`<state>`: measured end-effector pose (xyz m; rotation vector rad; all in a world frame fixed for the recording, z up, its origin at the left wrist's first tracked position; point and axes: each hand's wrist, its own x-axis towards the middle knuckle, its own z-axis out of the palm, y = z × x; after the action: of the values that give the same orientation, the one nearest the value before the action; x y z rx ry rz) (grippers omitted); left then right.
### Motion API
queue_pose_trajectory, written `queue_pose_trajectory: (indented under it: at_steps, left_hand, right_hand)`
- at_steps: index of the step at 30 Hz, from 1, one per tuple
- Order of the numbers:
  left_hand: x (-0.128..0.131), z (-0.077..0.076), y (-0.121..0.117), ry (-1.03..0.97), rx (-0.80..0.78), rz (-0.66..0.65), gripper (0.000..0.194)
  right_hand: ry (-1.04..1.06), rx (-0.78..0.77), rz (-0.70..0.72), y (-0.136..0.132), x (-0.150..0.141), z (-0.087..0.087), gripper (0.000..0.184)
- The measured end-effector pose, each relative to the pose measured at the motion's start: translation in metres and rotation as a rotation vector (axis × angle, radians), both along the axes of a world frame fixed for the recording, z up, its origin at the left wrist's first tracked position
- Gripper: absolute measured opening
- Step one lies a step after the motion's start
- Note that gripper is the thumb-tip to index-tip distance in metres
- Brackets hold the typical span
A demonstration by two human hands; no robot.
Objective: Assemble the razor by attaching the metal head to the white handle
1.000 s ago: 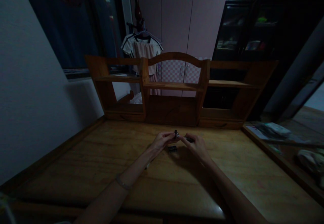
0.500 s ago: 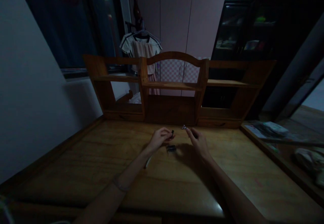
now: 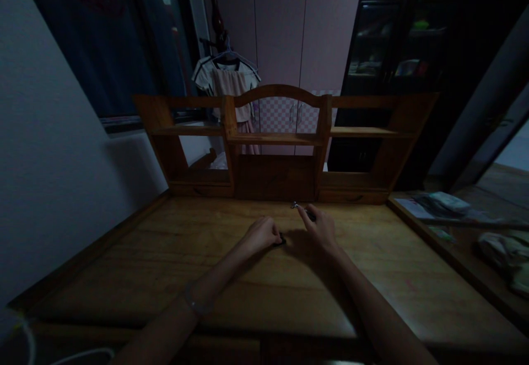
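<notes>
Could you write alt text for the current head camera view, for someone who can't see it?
In a dim room, a person's right hand holds a small shiny item over a wooden desk, while the left hand is at a small dark object on the desktop. Behind are a wooden shelf unit, hanging clothes and a pink wardrobe.

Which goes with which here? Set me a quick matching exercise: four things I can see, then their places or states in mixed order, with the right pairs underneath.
1. Left hand
2. Right hand
3. White top
4. Wooden shelf unit

A. Hanging before a pink wardrobe
B. Holding a small shiny-tipped item
C. Along the far side of the table
D. Fingers down at a dark item

Pairs: 1-D, 2-B, 3-A, 4-C
</notes>
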<state>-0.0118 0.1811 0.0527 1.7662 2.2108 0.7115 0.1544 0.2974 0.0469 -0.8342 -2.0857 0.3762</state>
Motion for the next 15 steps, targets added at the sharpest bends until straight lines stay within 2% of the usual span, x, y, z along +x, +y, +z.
queue_pose_trajectory:
  at_steps: [5,10,15]
  left_hand:
    - [-0.006,0.0,0.008,0.004,-0.102,-0.033,0.012]
    - [-0.007,0.0,0.012,0.047,-0.176,0.015,0.012]
    - [-0.006,0.003,0.021,0.138,-0.14,0.026,0.031]
  right_hand:
    - [-0.006,0.024,-0.003,-0.001,0.001,0.002,0.042]
    - [-0.019,0.037,0.0,0.0,0.0,-0.002,0.042]
    - [-0.019,0.036,0.004,-0.001,0.0,-0.002,0.04]
